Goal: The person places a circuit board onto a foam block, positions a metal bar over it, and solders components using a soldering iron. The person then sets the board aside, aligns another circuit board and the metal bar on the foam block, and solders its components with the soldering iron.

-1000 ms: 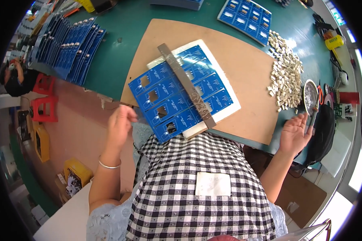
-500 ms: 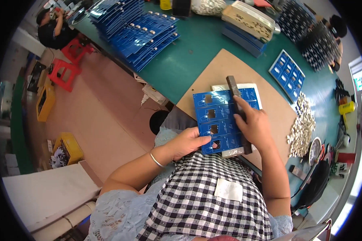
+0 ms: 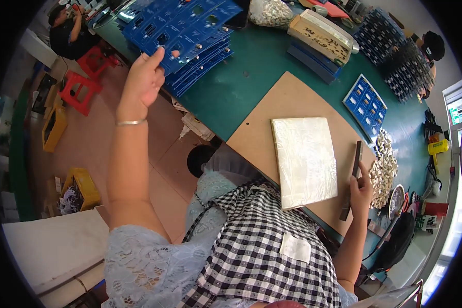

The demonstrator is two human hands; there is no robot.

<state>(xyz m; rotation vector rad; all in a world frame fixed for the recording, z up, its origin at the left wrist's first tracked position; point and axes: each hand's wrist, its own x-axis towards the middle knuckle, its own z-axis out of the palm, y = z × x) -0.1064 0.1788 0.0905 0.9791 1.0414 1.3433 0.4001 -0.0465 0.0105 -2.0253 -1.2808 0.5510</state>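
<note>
At the far left of the table, my left hand (image 3: 142, 84) pinches the near edge of a blue circuit board panel (image 3: 185, 32) with cut-out windows. The panel is over a stack of similar blue boards (image 3: 200, 69); whether it touches them I cannot tell. My right hand (image 3: 361, 192) is closed on a dark narrow bar (image 3: 357, 160) at the right edge of a brown board (image 3: 254, 115). On that brown board lies a pale, film-wrapped rectangular block (image 3: 305, 161), its top bare.
Small metal parts (image 3: 384, 172) are heaped right of the brown board. Behind them lies another blue panel (image 3: 365, 105). Farther back are an open box of small parts (image 3: 321, 35), a clear bag (image 3: 270, 13) and tall board stacks (image 3: 380, 31). A red stool (image 3: 81, 92) stands left.
The blue panel has left the pale block, carried by my left hand up and left to the stack. My right hand has shifted the dark bar rightward off the block.
</note>
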